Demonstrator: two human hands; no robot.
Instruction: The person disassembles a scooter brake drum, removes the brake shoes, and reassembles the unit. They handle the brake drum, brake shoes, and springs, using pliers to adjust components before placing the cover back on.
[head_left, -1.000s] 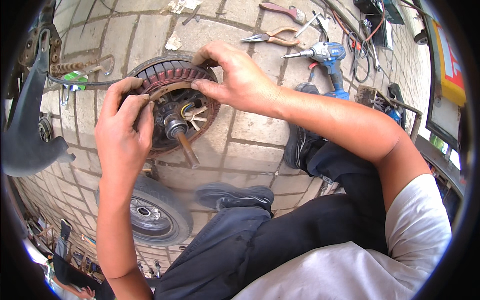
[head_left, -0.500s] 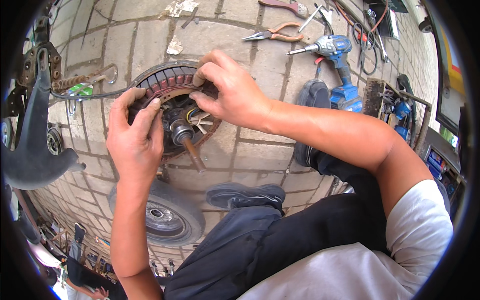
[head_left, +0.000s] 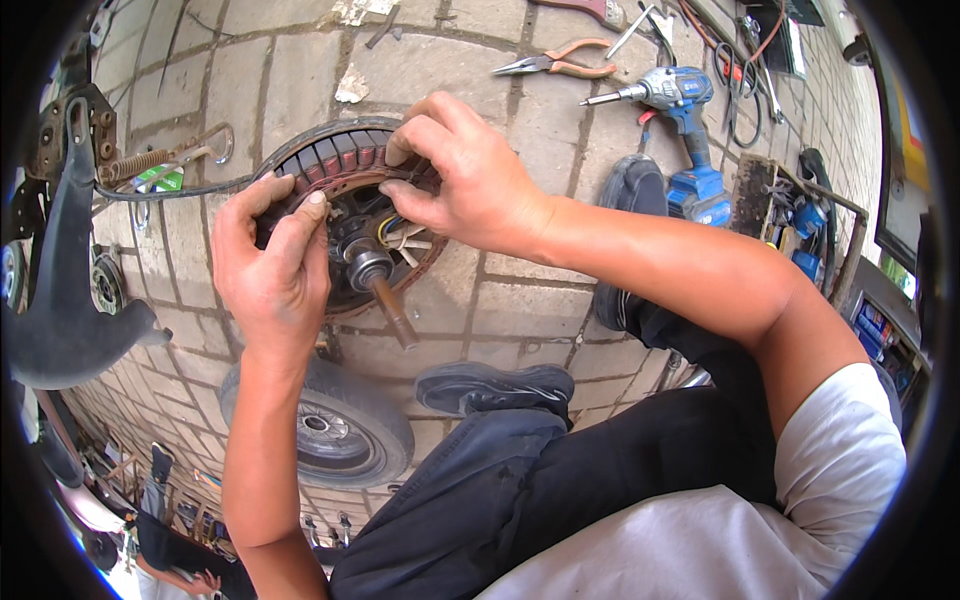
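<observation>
Between my hands is a round motor stator (head_left: 340, 158) with dark teeth and reddish copper windings along its rim. A bearing (head_left: 368, 268) sits on its shaft, whose rusty end (head_left: 396, 318) points toward me. Pale and yellow wires (head_left: 398, 236) come out near the hub. My left hand (head_left: 272, 255) pinches the stator's left rim, thumb on the near face and fingers over the outer edge. On the upper right of the rim, my right hand (head_left: 455, 180) grips it likewise, thumb inside and fingers curled on top. The fingers hide parts of the rim.
Orange-handled pliers (head_left: 556, 62) and a blue cordless impact driver (head_left: 684, 130) lie on the paving beyond my right arm. A wheel with a tyre (head_left: 335, 425) lies beside my left forearm. At far left are a black curved part (head_left: 70, 290) and a coil spring (head_left: 140, 168).
Both hands keep their grip on the stator, with only slight finger shifts. The whole view has moved a little, so the tools appear slightly further right.
</observation>
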